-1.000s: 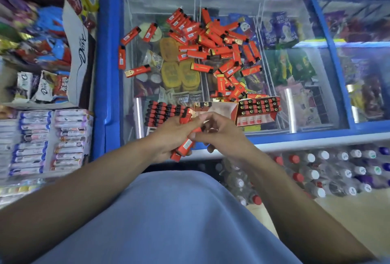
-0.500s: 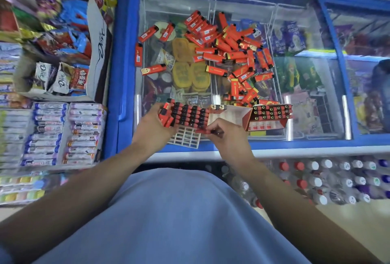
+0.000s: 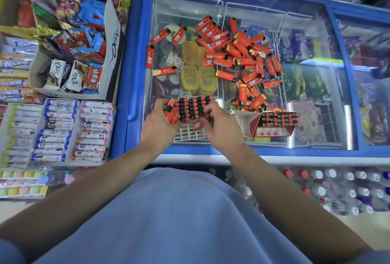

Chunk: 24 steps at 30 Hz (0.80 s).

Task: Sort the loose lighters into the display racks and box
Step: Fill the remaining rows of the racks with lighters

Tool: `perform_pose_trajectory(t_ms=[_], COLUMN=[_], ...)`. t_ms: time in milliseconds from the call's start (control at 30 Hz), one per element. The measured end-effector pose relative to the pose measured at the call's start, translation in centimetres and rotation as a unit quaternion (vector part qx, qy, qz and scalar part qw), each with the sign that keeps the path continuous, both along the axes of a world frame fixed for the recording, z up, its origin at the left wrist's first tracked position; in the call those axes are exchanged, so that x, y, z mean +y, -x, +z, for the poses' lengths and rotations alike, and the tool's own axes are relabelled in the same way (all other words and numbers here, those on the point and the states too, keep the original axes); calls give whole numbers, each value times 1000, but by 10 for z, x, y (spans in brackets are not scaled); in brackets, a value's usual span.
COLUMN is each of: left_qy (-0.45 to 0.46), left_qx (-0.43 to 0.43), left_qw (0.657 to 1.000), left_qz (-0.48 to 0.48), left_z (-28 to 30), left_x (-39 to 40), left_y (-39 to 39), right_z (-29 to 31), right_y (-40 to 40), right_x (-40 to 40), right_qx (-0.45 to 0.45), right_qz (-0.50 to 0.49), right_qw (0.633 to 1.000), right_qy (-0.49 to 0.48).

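A pile of loose red lighters (image 3: 238,52) lies on the glass lid of a blue freezer (image 3: 135,63). A white display rack (image 3: 190,111), partly filled with upright red lighters, sits near the lid's front edge. My left hand (image 3: 159,123) holds a bunch of red lighters (image 3: 171,111) at the rack's left end. My right hand (image 3: 221,125) pinches a single red lighter (image 3: 198,124) over the rack's empty front slots. To the right stands a red cardboard box (image 3: 251,122) with a filled rack (image 3: 279,119) inside it.
A few stray lighters (image 3: 160,35) lie on the lid's left part. Candy boxes and snack packets (image 3: 63,128) crowd the shelf on the left. Bottles with coloured caps (image 3: 337,185) stand on the floor at the right, below the freezer's front edge.
Both hands moved from near my body up to the rack on the lid. The left hand carried its bunch of lighters to the rack's left end; the right hand now pinches one lighter.
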<state>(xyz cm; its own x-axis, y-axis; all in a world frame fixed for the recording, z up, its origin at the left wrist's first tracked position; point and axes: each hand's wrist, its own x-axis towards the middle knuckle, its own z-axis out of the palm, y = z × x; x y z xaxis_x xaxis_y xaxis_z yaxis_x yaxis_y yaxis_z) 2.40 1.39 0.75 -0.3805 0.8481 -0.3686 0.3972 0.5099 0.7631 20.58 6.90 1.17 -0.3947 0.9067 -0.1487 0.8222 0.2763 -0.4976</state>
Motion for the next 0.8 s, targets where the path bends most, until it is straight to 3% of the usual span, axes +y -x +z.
perform_pose_trajectory(t_ms=[67,133,233,367,533,800], left_qy=[-2,-8,-12,0,26,44], left_qx=[-25,-60,-89,-87,-100,-74], left_qw=[999,997,994,994,993,996], left_qz=[32,54,68,61,53,27], left_z=[-3,-5,-5,-2,-9,-22], left_x=[-2,-2,1,6,3,6], left_y=[-1,-1,0,1,3,6], right_z=[-1,-2,-10,-15,-12,-12], right_y=[0,2,8,12,15,27], right_x=[-7,-17,-27,-33,-31,-22], right_qx=[13,78,179,277,288,259], right_qz=[-30,-122,-237,-292,-258,-284], right_qw=[999,989,947,894,894,905], right_qy=[4,43,125,200,227,182])
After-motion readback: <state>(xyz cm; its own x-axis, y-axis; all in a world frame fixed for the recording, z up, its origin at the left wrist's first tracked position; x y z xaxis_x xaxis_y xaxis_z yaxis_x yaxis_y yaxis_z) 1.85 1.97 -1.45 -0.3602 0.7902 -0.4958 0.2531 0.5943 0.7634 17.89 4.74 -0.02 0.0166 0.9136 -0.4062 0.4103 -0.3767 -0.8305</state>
